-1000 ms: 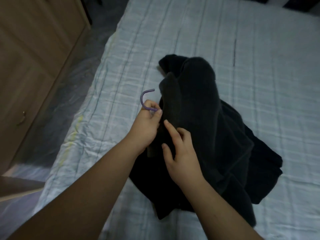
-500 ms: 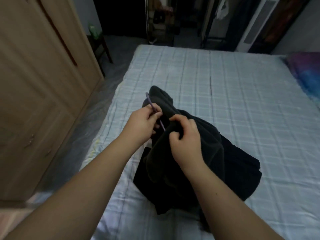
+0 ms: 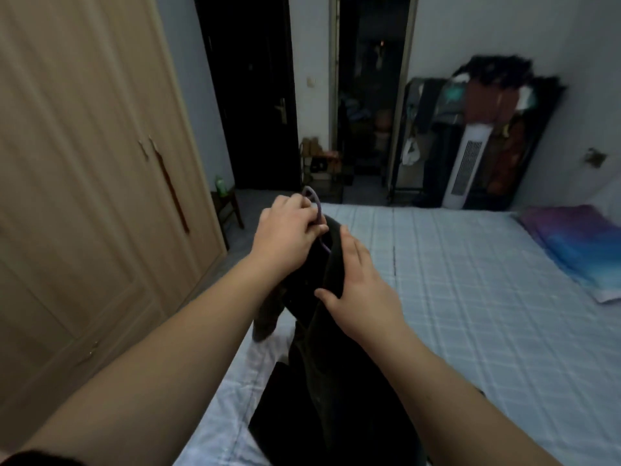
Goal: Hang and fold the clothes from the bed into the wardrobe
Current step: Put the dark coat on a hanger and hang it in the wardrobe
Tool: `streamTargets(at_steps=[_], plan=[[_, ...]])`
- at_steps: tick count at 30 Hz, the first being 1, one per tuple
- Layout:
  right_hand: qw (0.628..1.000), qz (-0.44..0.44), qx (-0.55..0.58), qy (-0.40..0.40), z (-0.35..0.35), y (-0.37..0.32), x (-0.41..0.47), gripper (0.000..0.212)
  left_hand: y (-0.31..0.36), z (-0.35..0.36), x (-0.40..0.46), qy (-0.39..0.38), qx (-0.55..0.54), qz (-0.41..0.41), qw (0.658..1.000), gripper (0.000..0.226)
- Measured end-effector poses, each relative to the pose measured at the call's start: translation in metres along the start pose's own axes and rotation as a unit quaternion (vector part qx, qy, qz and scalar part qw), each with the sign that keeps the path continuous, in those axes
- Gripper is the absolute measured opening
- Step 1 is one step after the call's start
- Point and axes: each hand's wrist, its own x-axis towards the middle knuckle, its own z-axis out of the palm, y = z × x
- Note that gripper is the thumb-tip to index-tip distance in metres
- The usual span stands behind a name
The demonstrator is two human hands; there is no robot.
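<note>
Garment (image 3: 331,331) below left-hand grip (image 3: 289,232)

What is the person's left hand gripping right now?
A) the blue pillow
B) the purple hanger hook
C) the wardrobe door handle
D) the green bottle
B: the left hand is curled round the purple hanger hook above the black garment, while the right hand rests on the cloth.
</note>
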Motion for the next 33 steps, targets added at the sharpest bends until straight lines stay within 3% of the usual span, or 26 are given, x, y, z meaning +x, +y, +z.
streamTargets(at_steps=[6,10,14,17,22,26,29,31,33], plan=[[0.994,-0.028,-0.064,0.089,-0.086,-0.013,0.027,0.076,0.04,-0.062,0.032,0.045,-0.098,-0.01,0.994,0.015],[0.988,-0.069,-0.019,0.136,-0.14,-0.031,0.049,0.048,0.053,-0.105,0.049,0.088,-0.153,0.0,0.984,0.012],[0.98,-0.121,-0.014,0.16,-0.181,-0.051,0.071,0.037,0.048,-0.141,0.069,0.099,-0.21,0.035,0.972,0.009],[0.975,-0.137,0.004,0.177,-0.203,-0.054,0.087,0.035,0.033,-0.159,0.068,0.029,-0.268,0.062,0.961,0.039],[0.966,-0.194,0.076,0.154,-0.226,-0.052,0.109,0.035,0.011,-0.174,0.064,-0.026,-0.156,0.067,0.985,0.066],[0.964,-0.192,0.127,0.13,-0.238,-0.054,0.119,0.032,-0.004,-0.194,0.072,-0.104,-0.272,0.054,0.955,0.051],[0.964,-0.173,0.15,0.138,-0.241,-0.041,0.126,0.027,-0.024,-0.189,0.063,-0.179,-0.289,0.056,0.939,0.068],[0.966,-0.157,0.183,0.096,-0.243,-0.036,0.127,0.027,-0.029,-0.173,0.059,-0.151,-0.254,0.064,0.953,0.071],[0.966,-0.125,0.225,0.02,-0.244,-0.031,0.128,0.027,-0.033,-0.157,0.061,-0.073,-0.254,0.079,0.961,0.061]])
